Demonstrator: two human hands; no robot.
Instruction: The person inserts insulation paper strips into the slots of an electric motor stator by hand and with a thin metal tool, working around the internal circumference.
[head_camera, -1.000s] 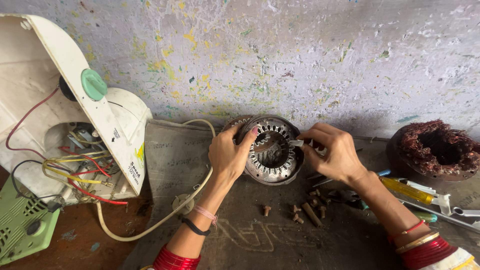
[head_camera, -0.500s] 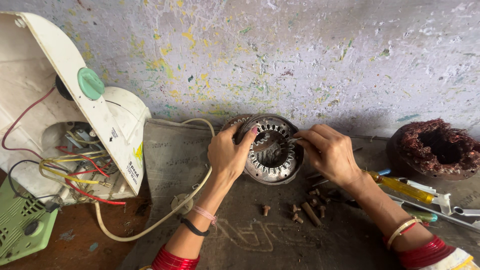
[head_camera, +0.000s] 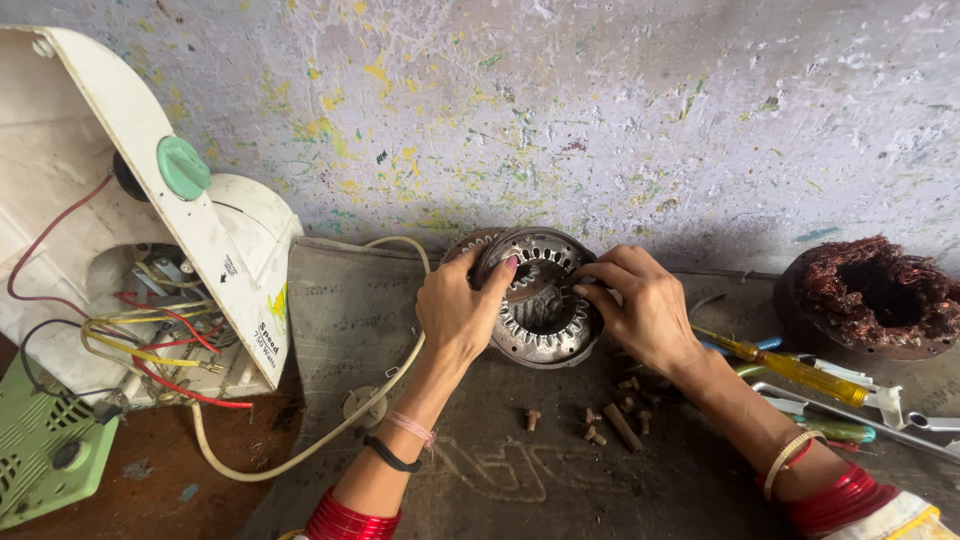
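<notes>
A round metal motor stator (head_camera: 540, 345) with toothed inner slots stands tilted on a grey mat (head_camera: 330, 320), leaning toward the wall. My left hand (head_camera: 458, 312) grips its left rim, thumb on the upper edge. My right hand (head_camera: 645, 305) holds the right rim, fingertips pressed at the inner teeth. Whether the fingers pinch a small piece there is hidden. Loose bolts and screws (head_camera: 610, 420) lie on the mat just in front of the stator.
An opened white appliance housing (head_camera: 200, 240) with coloured wires (head_camera: 150, 345) stands at left, a green grille (head_camera: 45, 455) below it. A cream cable (head_camera: 300, 450) crosses the mat. At right are a copper winding coil (head_camera: 870, 295), a yellow-handled screwdriver (head_camera: 790, 365) and metal tools (head_camera: 900, 415).
My right hand has slid a little lower along the stator's right rim, and the stator sits slightly more tilted. My left hand keeps its grip.
</notes>
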